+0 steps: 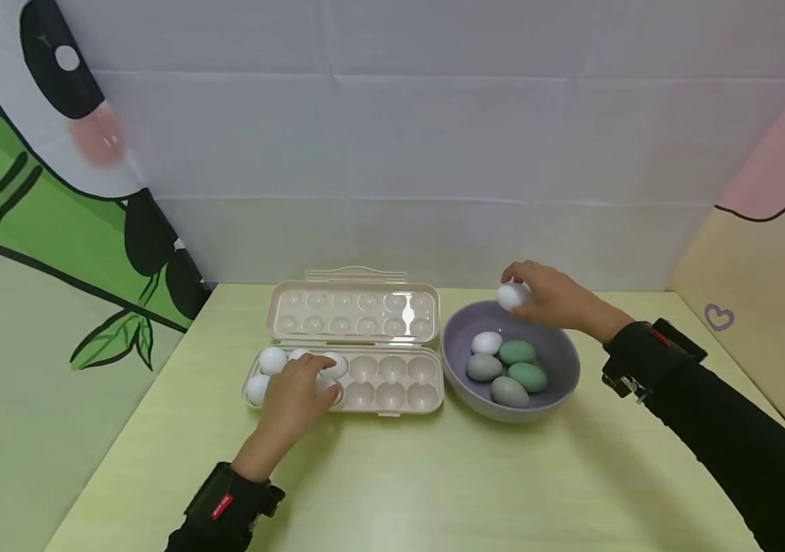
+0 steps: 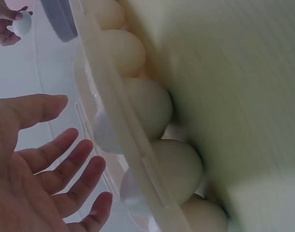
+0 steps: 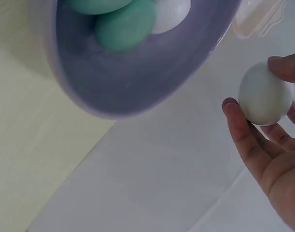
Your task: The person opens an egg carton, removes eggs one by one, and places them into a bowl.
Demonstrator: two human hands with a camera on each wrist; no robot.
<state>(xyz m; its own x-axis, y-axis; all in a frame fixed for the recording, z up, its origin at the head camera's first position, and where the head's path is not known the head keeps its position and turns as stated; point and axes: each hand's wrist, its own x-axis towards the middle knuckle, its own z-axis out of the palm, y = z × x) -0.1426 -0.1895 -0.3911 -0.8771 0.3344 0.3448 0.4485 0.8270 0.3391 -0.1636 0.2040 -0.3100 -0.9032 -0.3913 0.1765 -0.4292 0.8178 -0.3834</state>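
My right hand (image 1: 561,299) holds a white egg (image 1: 513,297) between thumb and fingers, above the back rim of a purple bowl (image 1: 561,360). In the right wrist view the same egg (image 3: 265,94) is raised clear of the bowl (image 3: 123,92). Over the left half of an egg carton (image 1: 389,412), my left hand (image 1: 296,395) hovers with loosely spread fingers. The left wrist view shows that hand (image 2: 38,179) holding nothing, beside the carton's wall. Several white eggs (image 1: 273,360) sit in the carton's left cups, partly hidden by the hand.
Inside the bowl lie a white egg (image 1: 487,343), green eggs (image 1: 527,376) and grey eggs (image 1: 510,392). The carton's clear lid (image 1: 354,310) is folded back toward the wall (image 1: 392,238). Cups (image 1: 390,369) on the carton's right are unfilled. Everything stands on a pale yellow table (image 1: 420,483).
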